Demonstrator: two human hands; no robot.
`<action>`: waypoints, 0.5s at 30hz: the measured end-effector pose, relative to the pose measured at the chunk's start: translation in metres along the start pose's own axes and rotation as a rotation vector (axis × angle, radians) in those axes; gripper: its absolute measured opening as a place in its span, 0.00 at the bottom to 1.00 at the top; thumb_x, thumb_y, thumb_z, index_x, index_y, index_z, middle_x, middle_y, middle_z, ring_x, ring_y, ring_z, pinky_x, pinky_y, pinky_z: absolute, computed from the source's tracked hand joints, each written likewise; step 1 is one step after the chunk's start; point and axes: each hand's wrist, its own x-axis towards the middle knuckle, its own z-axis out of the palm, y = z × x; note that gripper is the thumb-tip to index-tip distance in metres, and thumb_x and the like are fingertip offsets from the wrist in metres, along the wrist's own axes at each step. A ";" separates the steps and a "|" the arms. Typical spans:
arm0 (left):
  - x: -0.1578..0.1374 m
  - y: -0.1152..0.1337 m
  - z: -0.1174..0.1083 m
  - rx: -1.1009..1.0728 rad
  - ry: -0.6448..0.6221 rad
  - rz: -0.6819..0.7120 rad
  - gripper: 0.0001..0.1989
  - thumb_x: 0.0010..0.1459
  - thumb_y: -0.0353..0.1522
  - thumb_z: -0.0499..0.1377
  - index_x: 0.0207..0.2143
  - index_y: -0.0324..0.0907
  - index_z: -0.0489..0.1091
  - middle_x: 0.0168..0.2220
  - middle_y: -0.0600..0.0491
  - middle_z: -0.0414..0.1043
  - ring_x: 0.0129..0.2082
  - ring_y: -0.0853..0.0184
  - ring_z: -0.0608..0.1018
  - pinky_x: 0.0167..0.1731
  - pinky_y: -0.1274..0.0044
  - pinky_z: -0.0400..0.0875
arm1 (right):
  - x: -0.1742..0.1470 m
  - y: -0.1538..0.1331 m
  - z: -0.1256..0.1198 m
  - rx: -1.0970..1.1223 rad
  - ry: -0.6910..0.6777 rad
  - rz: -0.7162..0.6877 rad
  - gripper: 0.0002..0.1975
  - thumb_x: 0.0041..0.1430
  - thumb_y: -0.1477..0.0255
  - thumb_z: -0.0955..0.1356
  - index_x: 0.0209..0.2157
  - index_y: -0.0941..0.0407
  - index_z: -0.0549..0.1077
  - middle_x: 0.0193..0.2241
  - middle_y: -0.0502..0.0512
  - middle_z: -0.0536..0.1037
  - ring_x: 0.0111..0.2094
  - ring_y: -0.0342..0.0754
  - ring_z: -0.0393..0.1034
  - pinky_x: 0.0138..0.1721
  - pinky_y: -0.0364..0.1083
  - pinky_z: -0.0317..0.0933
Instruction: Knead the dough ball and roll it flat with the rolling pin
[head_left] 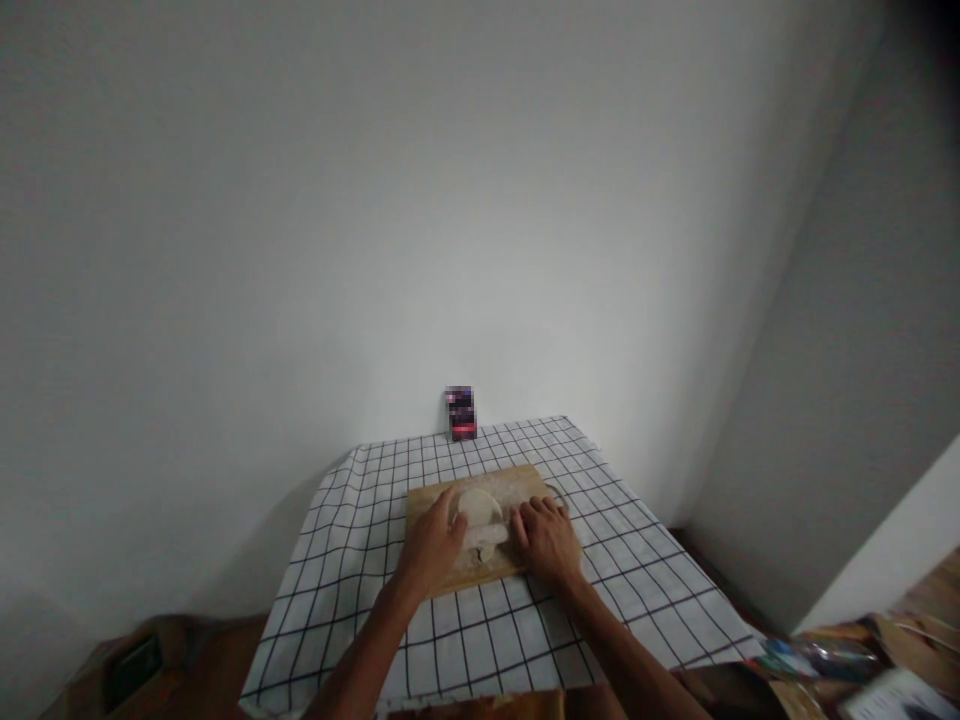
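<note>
A round, flat piece of dough lies on a floured wooden board. Across its near part rests a pale rolling pin, with a small bit of dough showing on the near side. My left hand is at the dough's left edge, thumb and forefinger closed about it; its other fingers are hidden, and the pin's left end meets this hand. On the right, my right hand curls its fingers over the pin's right end, pressing down on the board.
A checked cloth covers the table. A dark, blurred-out upright object leans at the wall behind the board. Walls rise at the back and right. A box sits low at left; assorted packages lie at lower right.
</note>
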 end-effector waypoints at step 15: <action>0.075 -0.022 0.004 -0.095 -0.302 0.048 0.17 0.57 0.43 0.68 0.42 0.40 0.81 0.46 0.46 0.85 0.48 0.53 0.83 0.48 0.68 0.76 | -0.004 0.028 0.015 0.674 0.194 0.209 0.34 0.74 0.48 0.49 0.26 0.50 0.69 0.26 0.59 0.78 0.32 0.54 0.74 0.35 0.48 0.64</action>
